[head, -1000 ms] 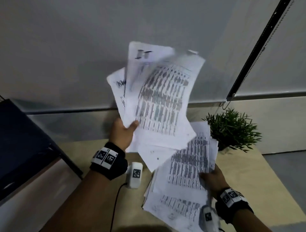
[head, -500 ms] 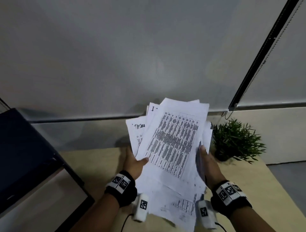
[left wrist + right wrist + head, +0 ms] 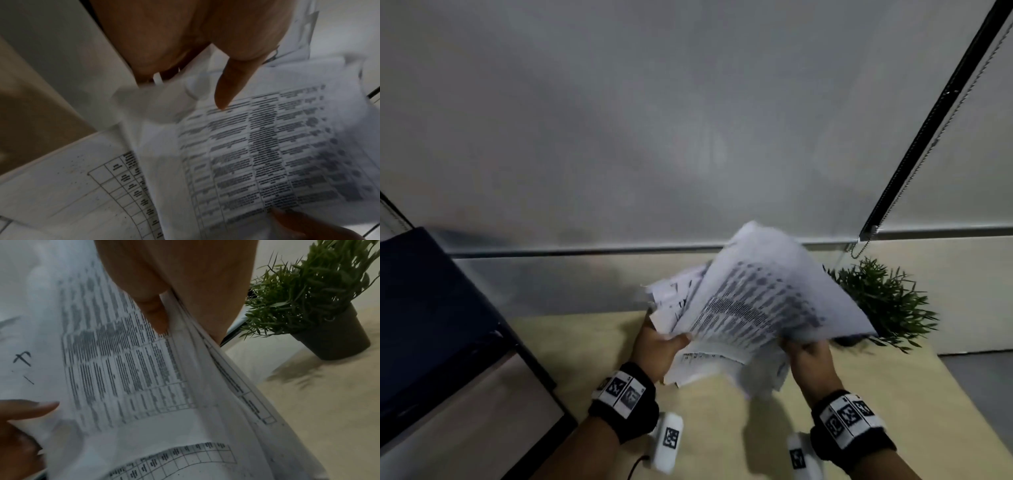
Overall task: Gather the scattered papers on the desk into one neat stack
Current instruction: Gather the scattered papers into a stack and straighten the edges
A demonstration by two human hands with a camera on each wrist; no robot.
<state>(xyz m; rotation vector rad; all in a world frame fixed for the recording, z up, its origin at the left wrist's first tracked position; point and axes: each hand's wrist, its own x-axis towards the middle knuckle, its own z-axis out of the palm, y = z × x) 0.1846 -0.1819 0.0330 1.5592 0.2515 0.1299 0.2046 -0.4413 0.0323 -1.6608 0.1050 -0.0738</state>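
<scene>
A loose bundle of white printed papers [image 3: 760, 308] is held in the air over the pale wooden desk [image 3: 722, 428], its sheets fanned and blurred. My left hand [image 3: 659, 346] grips the bundle's lower left edge, thumb on top. My right hand [image 3: 808, 353] grips its lower right edge. In the left wrist view my left thumb [image 3: 226, 91] lies on the top sheet of the papers [image 3: 257, 154], which bears a printed table. In the right wrist view my right thumb [image 3: 154, 313] pinches the papers [image 3: 123, 369], fingers behind them.
A small green potted plant [image 3: 883, 301] stands on the desk right of the papers, its dark pot [image 3: 337, 337] close to my right hand. A dark cabinet [image 3: 421, 325] rises at the left. A grey partition wall stands behind the desk.
The papers came together from two separate handfuls into one bundle, then dropped lower and tipped forward toward the desk. Both hands have come down with them.
</scene>
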